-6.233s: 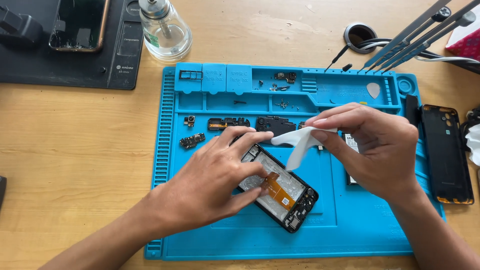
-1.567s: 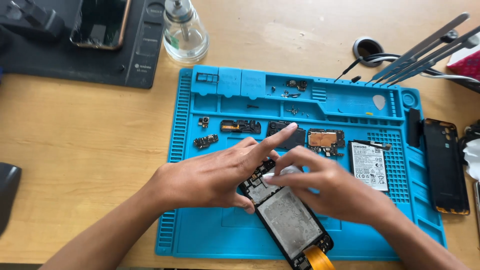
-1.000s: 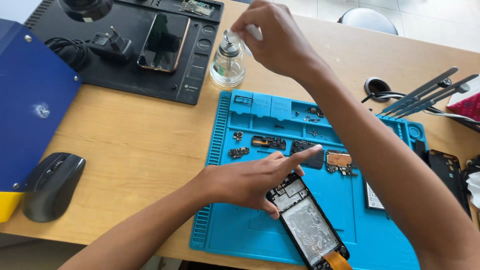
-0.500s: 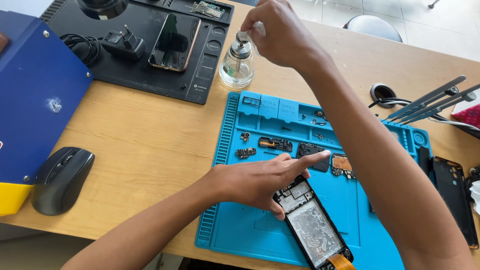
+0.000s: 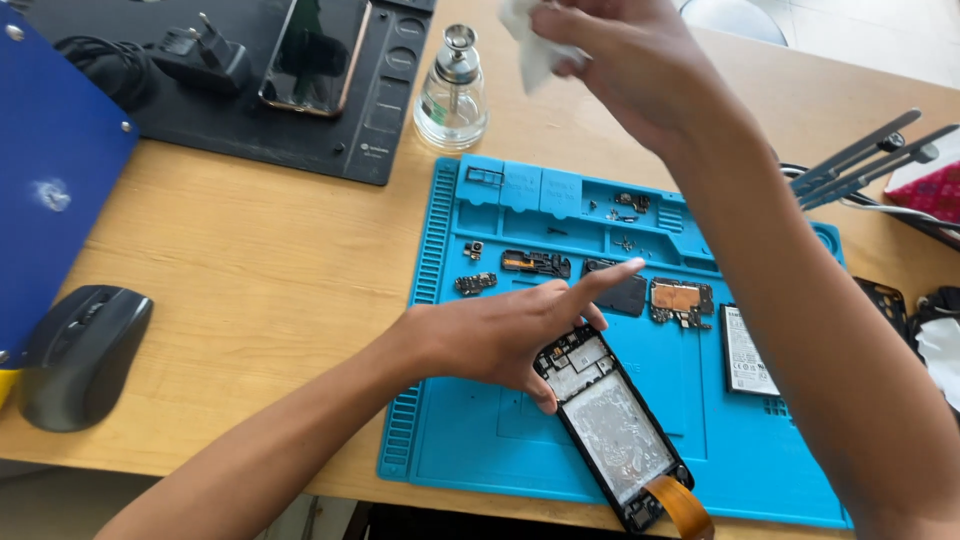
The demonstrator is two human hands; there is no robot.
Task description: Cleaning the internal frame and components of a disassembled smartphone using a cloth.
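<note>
**Left hand steadies an opened phone while the right lifts a white wipe**

The left hand (image 5: 500, 335) lies flat on the blue work mat (image 5: 480, 440), its fingers spread and loose rather than curled. The thumb and fingertips press against the top end of the opened phone (image 5: 615, 435), and the forefinger points out straight toward the loose parts. The hand pins the phone down; it does not grip it.

The phone lies on the mat at a slant, its inside facing up, with an orange ribbon cable (image 5: 682, 505) curling off its lower end near the mat's front edge.

The right hand (image 5: 620, 55) is raised well above the table at the top of the view. Its fingers are pinched together on a small white wipe (image 5: 528, 40), which hangs crumpled from them. Just beside and below it stands a glass bottle (image 5: 452, 95) with a metal pump top, on the wooden table (image 5: 260, 260) behind the mat.

Small circuit boards (image 5: 680, 298) and a flat battery (image 5: 745, 350) lie on the mat to the right of the phone. A black mouse (image 5: 80, 350) rests at the far left.
</note>
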